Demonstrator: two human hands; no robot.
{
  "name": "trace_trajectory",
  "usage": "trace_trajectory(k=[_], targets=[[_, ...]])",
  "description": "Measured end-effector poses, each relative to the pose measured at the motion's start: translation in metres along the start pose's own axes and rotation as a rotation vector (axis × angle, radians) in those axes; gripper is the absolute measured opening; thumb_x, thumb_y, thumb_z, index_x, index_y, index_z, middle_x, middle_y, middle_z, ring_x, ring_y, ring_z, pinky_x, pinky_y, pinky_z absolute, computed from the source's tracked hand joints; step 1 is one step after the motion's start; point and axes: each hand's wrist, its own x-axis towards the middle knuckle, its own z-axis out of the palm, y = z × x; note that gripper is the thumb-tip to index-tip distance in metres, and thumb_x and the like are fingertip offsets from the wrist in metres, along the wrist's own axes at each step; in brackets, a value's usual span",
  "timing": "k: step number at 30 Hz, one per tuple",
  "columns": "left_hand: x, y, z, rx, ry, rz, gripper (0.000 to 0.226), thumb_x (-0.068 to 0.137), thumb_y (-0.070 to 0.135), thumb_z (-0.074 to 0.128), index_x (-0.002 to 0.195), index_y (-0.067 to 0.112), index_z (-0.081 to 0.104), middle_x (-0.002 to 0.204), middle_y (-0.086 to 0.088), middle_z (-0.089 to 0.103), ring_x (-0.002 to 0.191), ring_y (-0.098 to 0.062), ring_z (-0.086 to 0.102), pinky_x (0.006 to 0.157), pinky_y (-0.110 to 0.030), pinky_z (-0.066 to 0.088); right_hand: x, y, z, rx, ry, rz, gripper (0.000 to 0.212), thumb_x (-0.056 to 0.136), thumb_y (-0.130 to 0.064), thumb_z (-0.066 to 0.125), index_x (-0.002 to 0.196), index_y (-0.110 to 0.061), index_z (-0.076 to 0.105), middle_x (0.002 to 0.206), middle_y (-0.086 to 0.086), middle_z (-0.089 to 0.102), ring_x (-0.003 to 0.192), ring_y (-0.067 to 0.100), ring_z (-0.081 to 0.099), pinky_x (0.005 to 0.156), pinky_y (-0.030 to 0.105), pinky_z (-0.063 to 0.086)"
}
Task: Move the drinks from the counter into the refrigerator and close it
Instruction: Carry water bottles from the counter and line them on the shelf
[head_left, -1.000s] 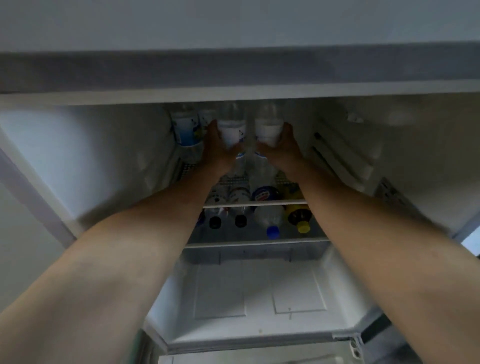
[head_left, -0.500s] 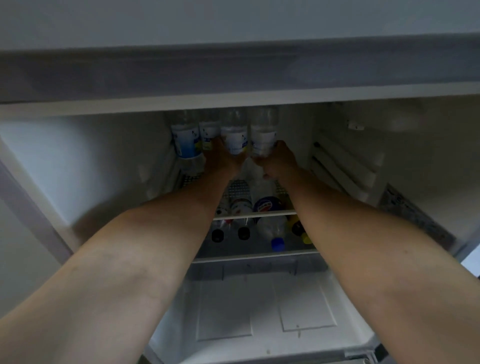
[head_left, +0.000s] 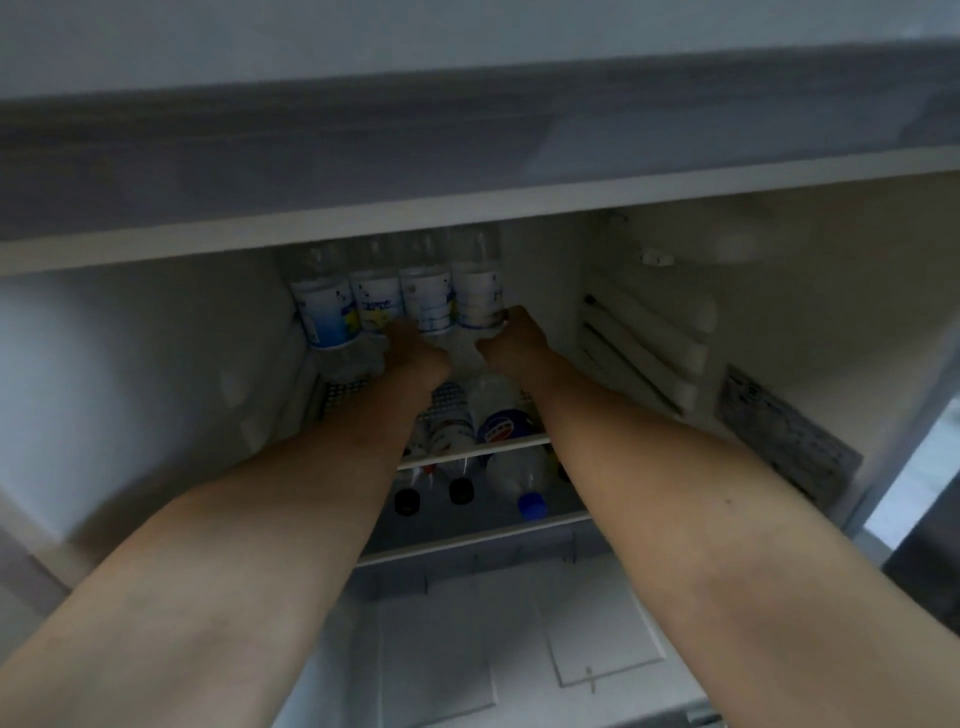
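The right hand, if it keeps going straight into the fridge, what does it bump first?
Probably the rightmost water bottle, which the right hand already seems to grip at its base; behind that, likely the fridge's back wall.

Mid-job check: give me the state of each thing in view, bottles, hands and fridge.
Refrigerator: open.
Four water bottles: upright, in a row at the back of the upper shelf.
Left hand: grips the third bottle.
Right hand: grips the fourth bottle.
Lower shelf bottles: lying down, caps forward.

Well off to the right of our right hand (head_left: 511, 338) we see a pale strip (head_left: 919, 467), with a dark surface (head_left: 930, 571) below it.
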Motion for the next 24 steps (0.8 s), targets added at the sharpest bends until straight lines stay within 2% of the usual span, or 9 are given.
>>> trace_trajectory(k=[7,10,12,14,16,18,19,22,24], targets=[[-0.044,0.027,-0.003,-0.283,0.206,-0.007,0.034,0.100,0.006,0.047,0.134,-0.001,0.045,0.136,-0.018,0.051,0.121,-0.034,0.052,0.108,-0.038,0.043,-0.038,0.002,-0.031,0.042,0.061,0.047,0.050,0.095,-0.030,0.065,0.137,-0.006,0.052,0.145,0.013,0.049,0.129,0.026,0.049,0.100,0.024,0.039],[-0.071,0.042,0.003,-0.393,0.358,0.111,0.021,0.098,-0.002,0.046,0.117,0.006,0.052,0.108,-0.003,0.051,0.098,-0.014,0.051,0.084,-0.007,0.042,-0.056,0.004,-0.040,0.118,0.128,0.051,0.041,0.092,-0.032,0.068,0.128,-0.011,0.062,0.137,0.008,0.059,0.121,0.021,0.056,0.085,0.011,0.037],[-0.092,0.047,0.014,-0.495,0.365,0.162,0.017,0.097,-0.005,0.045,0.109,0.006,0.049,0.093,0.006,0.049,0.078,0.006,0.052,0.068,-0.002,0.040,-0.071,0.008,-0.046,0.108,0.170,0.032,0.034,0.093,-0.031,0.064,0.121,-0.013,0.068,0.130,0.005,0.064,0.112,0.017,0.060,0.078,0.013,0.038],[-0.117,0.044,0.021,-0.519,0.339,0.192,0.018,0.096,-0.005,0.047,0.105,0.010,0.044,0.088,0.014,0.046,0.071,0.020,0.052,0.065,-0.002,0.041,-0.095,0.012,-0.051,0.152,0.227,0.016,0.022,0.091,-0.030,0.060,0.102,-0.016,0.073,0.107,-0.001,0.071,0.085,0.005,0.061,0.062,0.017,0.040],[-0.138,0.035,0.024,-0.577,0.251,0.162,0.014,0.095,0.000,0.050,0.105,0.009,0.051,0.095,0.005,0.060,0.084,0.007,0.061,0.073,-0.014,0.052,-0.125,0.018,-0.055,0.267,0.282,-0.004,0.015,0.090,-0.027,0.063,0.093,-0.016,0.074,0.088,-0.006,0.072,0.065,-0.008,0.055,0.057,0.013,0.041],[-0.157,0.024,0.022,-0.609,0.190,0.126,0.016,0.093,0.002,0.051,0.105,0.003,0.060,0.105,-0.016,0.068,0.096,-0.028,0.067,0.086,-0.044,0.055,-0.161,0.026,-0.058,0.353,0.298,-0.016,0.012,0.090,-0.025,0.067,0.096,-0.017,0.074,0.086,-0.014,0.069,0.069,-0.016,0.056,0.062,0.004,0.041],[-0.166,0.019,0.021,-0.615,0.173,0.128,0.014,0.092,0.003,0.051,0.100,0.007,0.062,0.102,-0.015,0.068,0.092,-0.028,0.067,0.085,-0.047,0.054,-0.179,0.032,-0.060,0.376,0.295,-0.012,0.009,0.090,-0.024,0.068,0.095,-0.018,0.073,0.085,-0.017,0.067,0.072,-0.017,0.057,0.064,0.002,0.042],[-0.209,0.012,0.020,-0.648,0.128,0.214,0.015,0.086,0.009,0.054,0.086,0.023,0.058,0.079,0.002,0.063,0.062,-0.009,0.059,0.057,-0.031,0.051,-0.237,0.053,-0.073,0.429,0.284,0.038,0.008,0.091,-0.021,0.070,0.097,-0.017,0.073,0.084,-0.015,0.066,0.076,-0.009,0.060,0.071,0.008,0.046],[-0.247,0.008,0.025,-0.664,0.073,0.261,0.018,0.088,0.011,0.057,0.086,0.029,0.058,0.074,0.007,0.062,0.057,-0.008,0.056,0.047,-0.022,0.046,-0.282,0.067,-0.083,0.457,0.290,0.069,0.004,0.091,-0.020,0.070,0.095,-0.021,0.072,0.082,-0.012,0.067,0.075,-0.003,0.061,0.072,0.016,0.051]])
